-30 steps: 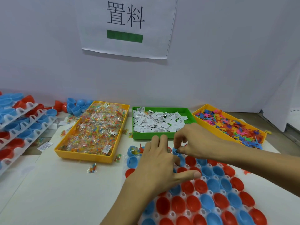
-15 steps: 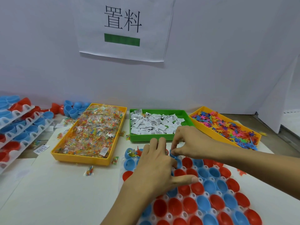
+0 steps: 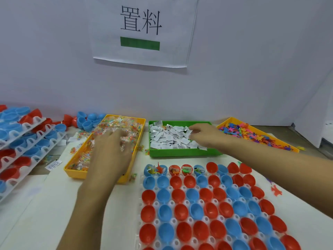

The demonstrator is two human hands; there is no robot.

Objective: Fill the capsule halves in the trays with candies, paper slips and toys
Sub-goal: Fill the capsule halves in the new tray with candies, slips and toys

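Note:
A white capsule tray in front of me holds rows of red and blue capsule halves. Several halves at the left of its back row contain candies, slips and toys; the others look empty. My left hand, blurred, reaches down into the yellow candy tray with its fingers among the wrapped candies. My right hand is over the green tray, fingertips pinched on a white paper slip. A yellow tray of coloured toys lies right of it.
Stacked white trays of capsule halves stand at the left. Loose blue halves lie behind the candy tray. Stray candies, a slip and a red toy lie on the table. A paper sign hangs on the wall.
Both hands left the back row of the capsule tray. The left went to the candy tray, the right to the paper slips. The camera tilted, showing more of the capsule tray.

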